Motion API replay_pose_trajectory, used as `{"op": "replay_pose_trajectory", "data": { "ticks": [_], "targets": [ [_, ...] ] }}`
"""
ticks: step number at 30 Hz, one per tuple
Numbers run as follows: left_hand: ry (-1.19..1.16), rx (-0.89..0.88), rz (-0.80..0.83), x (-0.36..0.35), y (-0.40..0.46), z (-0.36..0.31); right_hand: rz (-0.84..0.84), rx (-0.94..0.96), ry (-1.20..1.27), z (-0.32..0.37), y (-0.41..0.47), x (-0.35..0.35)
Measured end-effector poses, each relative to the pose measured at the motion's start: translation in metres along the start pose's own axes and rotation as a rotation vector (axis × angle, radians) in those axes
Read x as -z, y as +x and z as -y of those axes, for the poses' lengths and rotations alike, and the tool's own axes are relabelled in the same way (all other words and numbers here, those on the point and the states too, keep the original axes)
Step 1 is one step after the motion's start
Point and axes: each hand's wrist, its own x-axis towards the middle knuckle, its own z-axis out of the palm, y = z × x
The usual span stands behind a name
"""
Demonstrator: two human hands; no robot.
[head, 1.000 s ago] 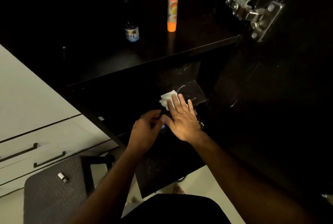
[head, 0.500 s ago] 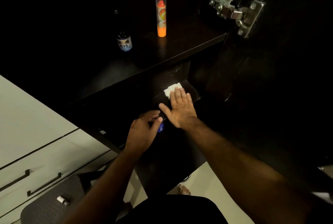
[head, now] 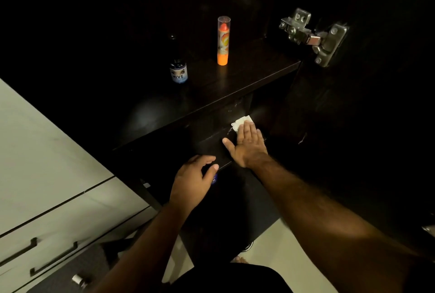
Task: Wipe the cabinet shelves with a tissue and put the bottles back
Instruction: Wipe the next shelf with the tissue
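Since a second ago the tissue (head: 242, 121) has been pushed deeper along the lower shelf (head: 211, 146), so wiping goes on. Left to right: the left hand (head: 193, 182) curls round a dark bottle (head: 213, 178) – barely visible – at the shelf's front edge; 2 bottles, dark (head: 178, 70) and orange (head: 223, 40), stand on the upper shelf (head: 247, 73); the right hand (head: 248, 144), fingers straight, presses the tissue flat.

The dark cabinet (head: 235, 85) is viewed from head height, close, looking forward and down toward 12 o'clock.
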Motion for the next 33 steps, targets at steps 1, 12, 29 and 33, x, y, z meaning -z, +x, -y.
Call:
{"op": "replay_pose_trajectory", "data": {
  "ticks": [1,12,29,33],
  "targets": [
    [-0.006,-0.001,0.0,0.001,0.0,0.0,-0.009,0.005,0.006,-0.004,-0.003,-0.003],
    [-0.048,0.008,0.003,-0.003,0.009,-0.013,-0.093,-0.058,-0.013,0.011,0.013,0.024],
    [-0.078,0.077,-0.01,-0.009,0.009,-0.022,-0.321,0.11,0.509,-0.021,0.011,-0.001],
    [-0.061,0.065,-0.012,-0.014,0.009,-0.021,-0.247,0.061,0.456,-0.024,0.003,-0.015]
  ]
}}
